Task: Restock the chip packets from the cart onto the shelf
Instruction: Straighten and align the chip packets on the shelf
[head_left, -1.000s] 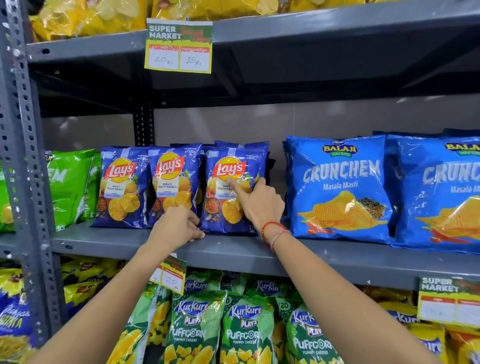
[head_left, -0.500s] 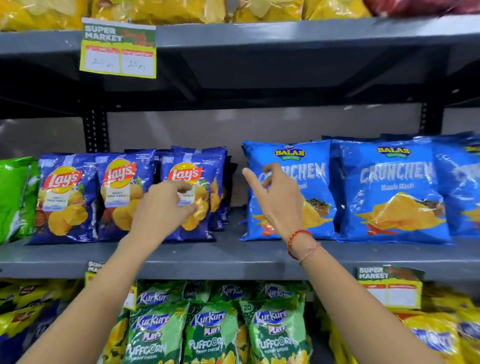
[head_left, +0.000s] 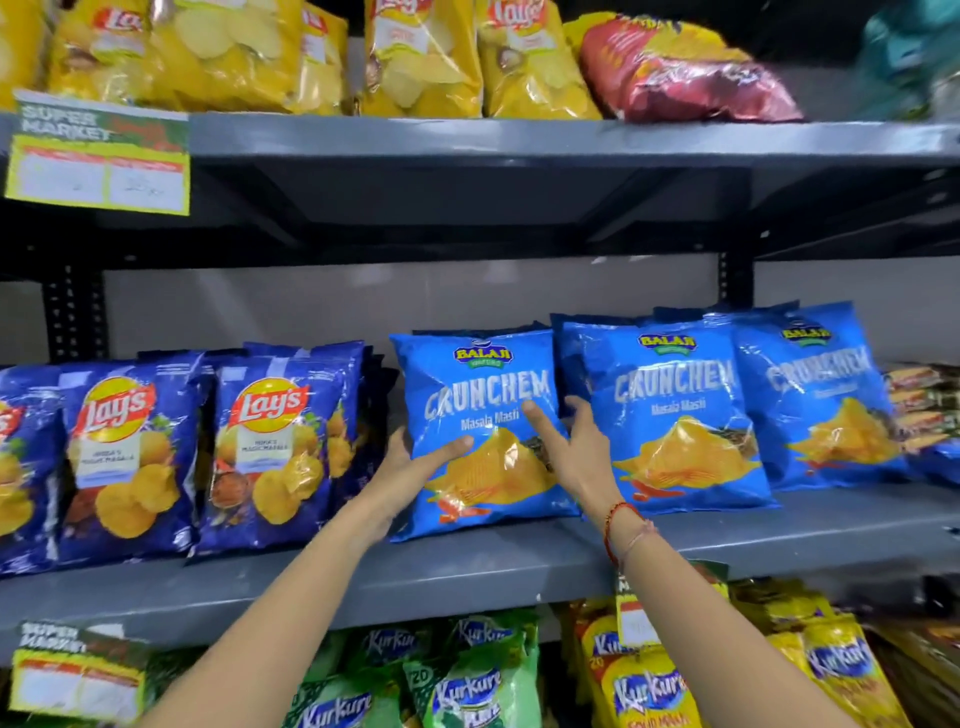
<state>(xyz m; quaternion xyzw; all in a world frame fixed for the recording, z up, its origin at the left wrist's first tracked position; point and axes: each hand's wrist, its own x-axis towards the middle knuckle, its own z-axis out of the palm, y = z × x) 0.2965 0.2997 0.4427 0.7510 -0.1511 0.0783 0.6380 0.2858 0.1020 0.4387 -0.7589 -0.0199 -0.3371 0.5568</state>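
A bright blue Crunchem packet (head_left: 483, 415) stands on the grey middle shelf (head_left: 467, 566). My left hand (head_left: 415, 462) grips its lower left edge, thumb across the front. My right hand (head_left: 571, 441) holds its right side, thumb on the front and fingers behind, between it and the neighbouring Crunchem packet (head_left: 680, 410). A third Crunchem packet (head_left: 821, 395) stands further right. Dark blue Lay's packets (head_left: 275, 441) fill the shelf's left part. The cart is out of view.
Yellow Lay's packets (head_left: 426, 57) and a red packet (head_left: 685, 78) lie on the upper shelf. Green and yellow Kurkure packets (head_left: 467, 686) fill the shelf below. Price tags (head_left: 98, 156) hang from shelf edges. Brown packets (head_left: 919, 405) sit at the far right.
Both hands left the Lay's packets and moved right to the leftmost Crunchem packet, taking hold of it on both sides. The view shifted right and up.
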